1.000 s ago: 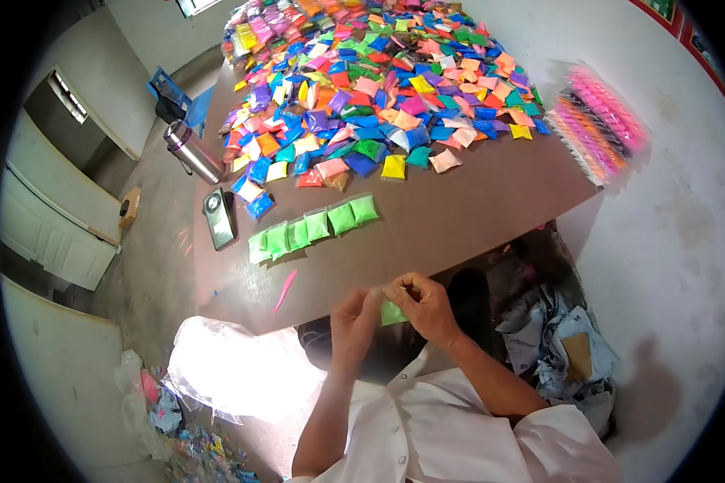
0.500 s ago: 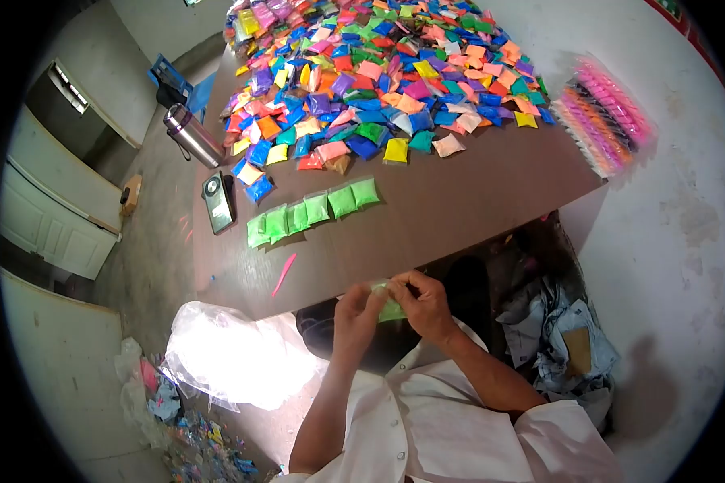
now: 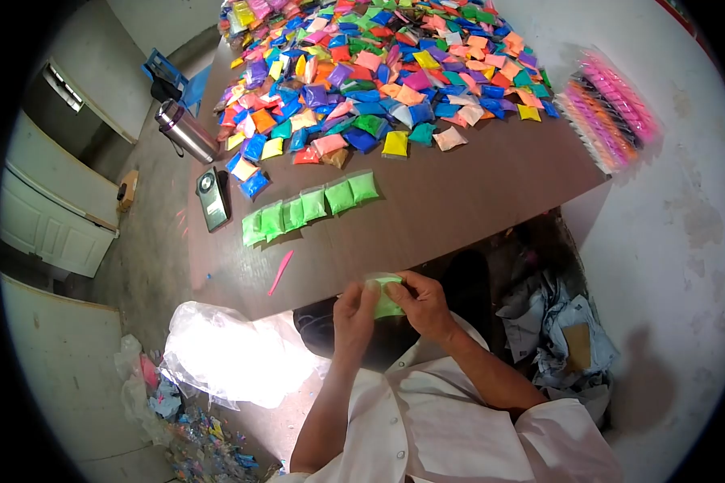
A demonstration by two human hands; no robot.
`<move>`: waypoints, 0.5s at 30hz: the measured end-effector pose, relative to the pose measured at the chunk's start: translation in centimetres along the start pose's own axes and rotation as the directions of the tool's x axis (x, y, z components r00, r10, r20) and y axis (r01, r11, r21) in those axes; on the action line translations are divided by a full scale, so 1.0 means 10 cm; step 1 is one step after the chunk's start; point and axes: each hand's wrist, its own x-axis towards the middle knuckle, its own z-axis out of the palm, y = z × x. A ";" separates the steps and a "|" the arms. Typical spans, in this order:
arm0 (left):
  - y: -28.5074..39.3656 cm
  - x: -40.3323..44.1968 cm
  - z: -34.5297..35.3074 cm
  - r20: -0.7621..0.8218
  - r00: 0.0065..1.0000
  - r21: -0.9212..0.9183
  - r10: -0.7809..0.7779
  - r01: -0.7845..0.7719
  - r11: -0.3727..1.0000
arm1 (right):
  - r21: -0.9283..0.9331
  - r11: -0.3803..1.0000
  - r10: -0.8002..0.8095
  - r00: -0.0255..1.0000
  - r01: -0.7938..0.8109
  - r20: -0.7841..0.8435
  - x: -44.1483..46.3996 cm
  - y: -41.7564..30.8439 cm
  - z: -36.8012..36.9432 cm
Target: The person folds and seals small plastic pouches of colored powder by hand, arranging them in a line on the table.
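Between both hands, just off the table's near edge, is a small light-green packet (image 3: 389,300) in clear plastic. My left hand (image 3: 356,312) pinches its left side, thumb and fingers closed. From the right, my right hand (image 3: 424,306) grips the upper part with thumb and curled fingers. A row of several similar green packets (image 3: 312,203) lies on the brown table (image 3: 443,201) ahead of my hands. A pink plastic stick (image 3: 280,272), like a small modelling knife, lies near the table edge, left of my hands.
A large heap of colourful packets (image 3: 379,88) covers the far table. At the left stand a steel thermos (image 3: 187,133) and a phone (image 3: 212,199). Bundled pink and orange sticks (image 3: 608,113) lie by the right wall. Clear plastic (image 3: 234,354) hangs below left; grey bags (image 3: 564,330) fill the lower right.
The hands stay close together on the packet, and the right thumb has shifted slightly over it, so more of its green face shows. The view has tilted a little.
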 end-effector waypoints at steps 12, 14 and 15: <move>0.08 0.02 -0.01 0.030 0.998 0.166 0.053 -0.057 0.985 | 0.115 0.991 0.059 0.992 -0.071 0.109 0.00 0.03 0.00; 0.02 0.03 -0.01 0.035 0.997 0.131 0.063 -0.067 0.989 | 0.115 0.989 0.083 0.990 -0.097 0.118 -0.02 -0.02 -0.03; 0.02 0.03 0.00 0.037 0.997 0.096 0.074 -0.078 0.992 | 0.116 0.986 0.106 0.986 -0.121 0.129 -0.02 -0.03 -0.04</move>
